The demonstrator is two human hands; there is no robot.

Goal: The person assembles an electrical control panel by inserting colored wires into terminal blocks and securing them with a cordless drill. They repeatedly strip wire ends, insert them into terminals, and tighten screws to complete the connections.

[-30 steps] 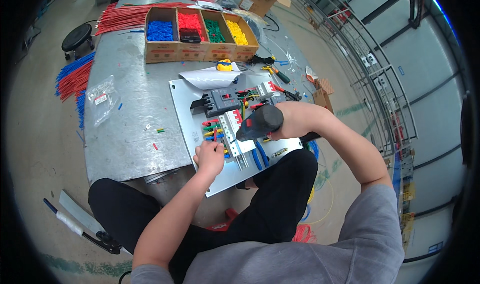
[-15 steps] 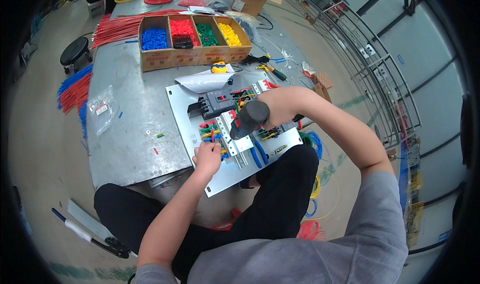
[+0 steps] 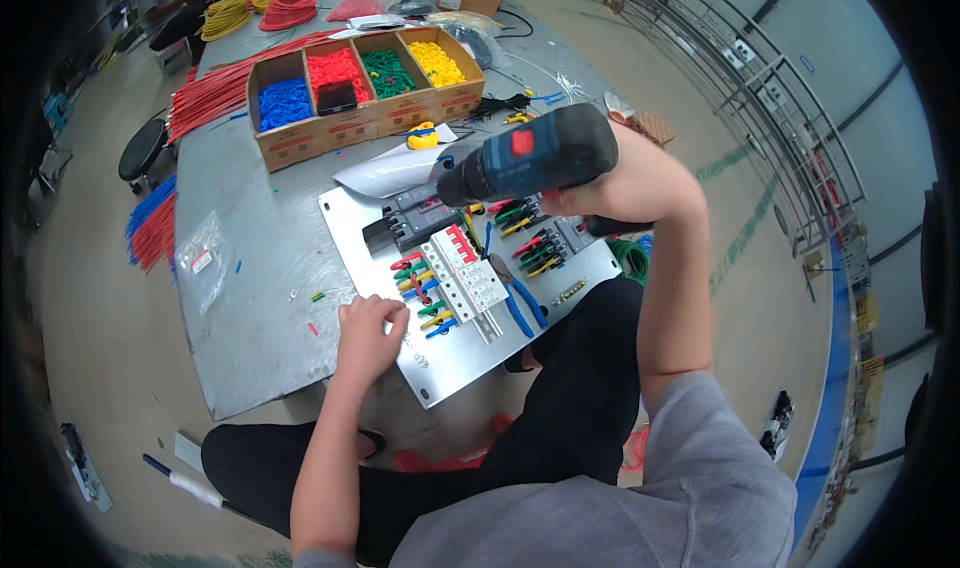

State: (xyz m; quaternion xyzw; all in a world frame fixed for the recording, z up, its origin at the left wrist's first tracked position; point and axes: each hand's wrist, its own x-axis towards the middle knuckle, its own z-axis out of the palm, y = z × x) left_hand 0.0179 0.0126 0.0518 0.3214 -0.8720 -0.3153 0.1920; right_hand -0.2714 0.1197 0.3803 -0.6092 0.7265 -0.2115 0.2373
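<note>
My right hand point(image 3: 645, 178) grips a blue and black cordless drill point(image 3: 545, 153), held sideways above the far part of a white metal mounting plate point(image 3: 440, 373). My left hand point(image 3: 370, 333) is curled beside the plate's left edge; anything in its fingers is hidden. On the plate, a white breaker row with red toggles point(image 3: 460, 268) has short red, green, yellow and blue wire ends along its left side. Behind it sits a dark grey moulded-case breaker point(image 3: 418, 216), partly under the drill. Blue-handled pliers point(image 3: 520, 303) lie right of the breaker row.
A cardboard box point(image 3: 320, 133) with blue, red, green and yellow caps stands at the back of the grey table point(image 3: 260, 338). A yellow tape measure point(image 3: 423, 136), a rolled white sheet point(image 3: 385, 173) and a plastic bag point(image 3: 203, 258) lie around the plate. Red wires point(image 3: 215, 98) are bundled behind.
My right hand has lifted the drill off the breaker row and turned it sideways, to the right. My left hand has let go of the red wire by the breakers and drawn back left.
</note>
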